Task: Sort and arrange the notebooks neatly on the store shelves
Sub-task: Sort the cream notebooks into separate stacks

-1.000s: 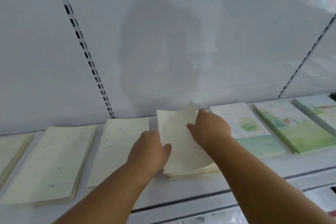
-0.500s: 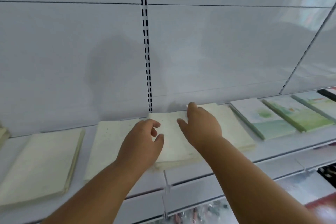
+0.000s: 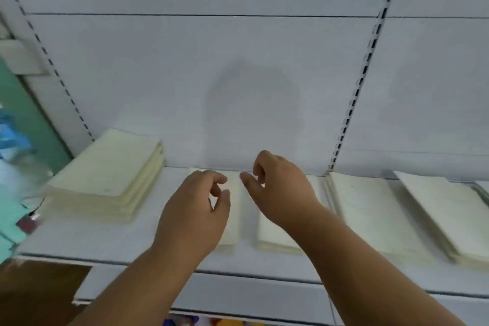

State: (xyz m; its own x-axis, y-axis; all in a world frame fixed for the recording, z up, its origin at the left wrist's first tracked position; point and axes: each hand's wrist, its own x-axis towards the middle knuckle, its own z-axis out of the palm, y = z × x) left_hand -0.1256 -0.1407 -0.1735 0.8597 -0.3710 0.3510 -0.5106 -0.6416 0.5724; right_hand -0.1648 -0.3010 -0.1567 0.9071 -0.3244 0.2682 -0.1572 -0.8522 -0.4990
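Both hands hover empty, fingers loosely curled: left hand (image 3: 195, 209) over one cream notebook pile (image 3: 232, 230), right hand (image 3: 280, 193) over its neighbour (image 3: 275, 238) on the shelf (image 3: 132, 241). Likely between placements; next, square these two piles, matching the taller stack (image 3: 105, 174) at far left.

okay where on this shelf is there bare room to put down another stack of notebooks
The widest bare patch of shelf lies between the tall cream stack at the left end and the notebook under the left hand. A narrow strip separates the two piles under the hands. Right of the right hand, the piles sit nearly edge to edge.
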